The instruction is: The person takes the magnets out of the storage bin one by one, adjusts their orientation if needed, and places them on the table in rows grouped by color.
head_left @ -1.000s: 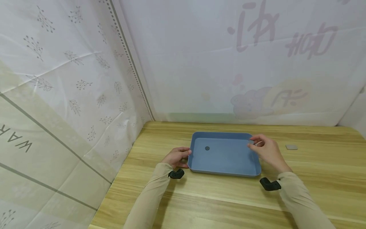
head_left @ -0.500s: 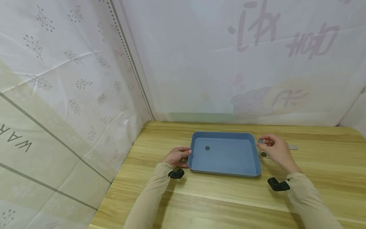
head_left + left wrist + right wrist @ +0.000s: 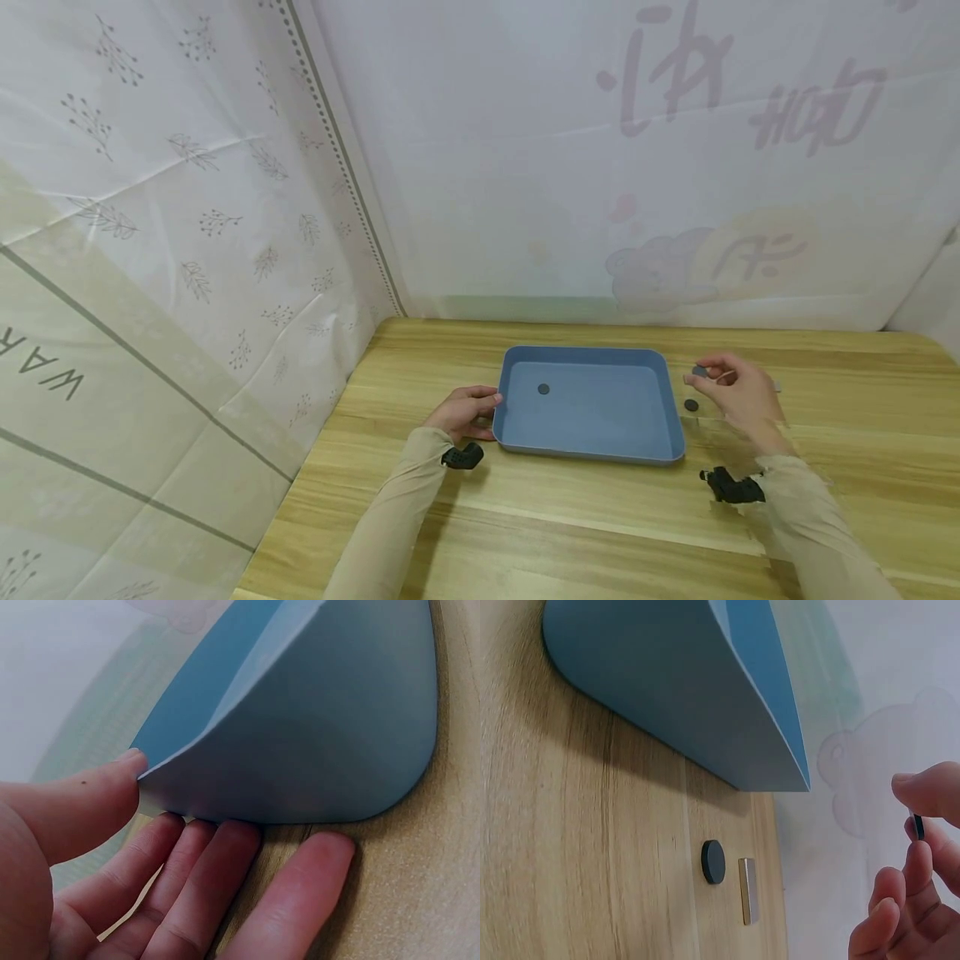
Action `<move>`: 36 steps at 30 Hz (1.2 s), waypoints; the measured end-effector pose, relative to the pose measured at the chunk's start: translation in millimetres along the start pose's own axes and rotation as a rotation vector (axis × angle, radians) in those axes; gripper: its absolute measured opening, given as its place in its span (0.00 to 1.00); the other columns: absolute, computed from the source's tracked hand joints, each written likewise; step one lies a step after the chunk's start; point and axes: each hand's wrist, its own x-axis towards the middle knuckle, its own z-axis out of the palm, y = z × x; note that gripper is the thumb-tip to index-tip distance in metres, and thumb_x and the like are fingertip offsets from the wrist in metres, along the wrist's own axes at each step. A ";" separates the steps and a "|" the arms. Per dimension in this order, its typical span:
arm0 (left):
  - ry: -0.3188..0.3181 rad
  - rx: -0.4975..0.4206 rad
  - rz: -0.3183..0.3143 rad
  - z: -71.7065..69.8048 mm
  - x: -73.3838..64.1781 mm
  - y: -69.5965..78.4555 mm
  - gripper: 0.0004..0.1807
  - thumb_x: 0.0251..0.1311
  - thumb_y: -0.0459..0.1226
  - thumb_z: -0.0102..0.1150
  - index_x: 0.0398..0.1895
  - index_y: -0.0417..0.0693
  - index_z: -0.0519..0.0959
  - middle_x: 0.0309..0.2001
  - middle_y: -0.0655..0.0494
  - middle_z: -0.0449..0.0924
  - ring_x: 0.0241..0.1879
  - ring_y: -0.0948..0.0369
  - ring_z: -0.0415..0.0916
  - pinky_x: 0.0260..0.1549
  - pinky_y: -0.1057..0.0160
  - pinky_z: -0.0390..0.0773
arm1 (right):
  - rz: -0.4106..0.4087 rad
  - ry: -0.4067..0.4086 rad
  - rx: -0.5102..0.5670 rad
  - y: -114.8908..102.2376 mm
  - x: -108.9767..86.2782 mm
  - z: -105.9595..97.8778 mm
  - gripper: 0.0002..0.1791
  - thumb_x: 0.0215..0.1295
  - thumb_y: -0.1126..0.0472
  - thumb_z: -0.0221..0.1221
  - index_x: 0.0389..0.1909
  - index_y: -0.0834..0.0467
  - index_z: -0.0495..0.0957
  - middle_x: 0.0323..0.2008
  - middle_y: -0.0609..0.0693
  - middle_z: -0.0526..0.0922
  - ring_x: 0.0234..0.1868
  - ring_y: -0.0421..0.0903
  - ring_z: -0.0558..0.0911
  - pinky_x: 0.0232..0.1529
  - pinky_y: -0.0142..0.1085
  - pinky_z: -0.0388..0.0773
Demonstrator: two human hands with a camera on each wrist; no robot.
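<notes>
Your right hand, pinching a small disc, shifts farther from the blue tray that your left hand holds.

In the head view, the right grip hides most of what seems a metal bar.

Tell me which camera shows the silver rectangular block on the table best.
The right wrist view: the silver block lies on the table there with nothing covering it. The head view shows only a small end past the right hand, and the left wrist view does not show it at all.
</notes>
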 end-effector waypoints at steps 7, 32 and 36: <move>-0.004 -0.001 -0.004 -1.7 1.7 -1.2 0.27 0.68 0.42 0.56 0.67 0.40 0.68 0.53 0.39 0.79 0.42 0.57 0.81 0.37 0.52 0.84 | 0.031 -0.024 -0.044 -27.4 -9.6 -13.1 0.24 0.63 0.45 0.63 0.51 0.59 0.79 0.38 0.52 0.76 0.31 0.34 0.71 0.28 0.31 0.70; -0.001 0.004 0.003 -2.0 2.4 -2.5 0.28 0.68 0.42 0.56 0.67 0.40 0.68 0.52 0.39 0.79 0.41 0.57 0.81 0.33 0.55 0.84 | 0.050 -0.105 -0.094 -8.7 -18.3 -16.6 0.20 0.66 0.53 0.60 0.50 0.65 0.77 0.42 0.61 0.78 0.32 0.36 0.75 0.25 0.31 0.74; -0.001 0.010 0.009 -1.9 4.3 -3.2 0.27 0.68 0.42 0.55 0.67 0.39 0.67 0.52 0.38 0.78 0.40 0.57 0.80 0.33 0.55 0.84 | 0.059 -0.128 -0.111 -5.3 -17.8 -17.4 0.20 0.67 0.54 0.59 0.51 0.65 0.77 0.43 0.63 0.78 0.36 0.49 0.79 0.25 0.33 0.74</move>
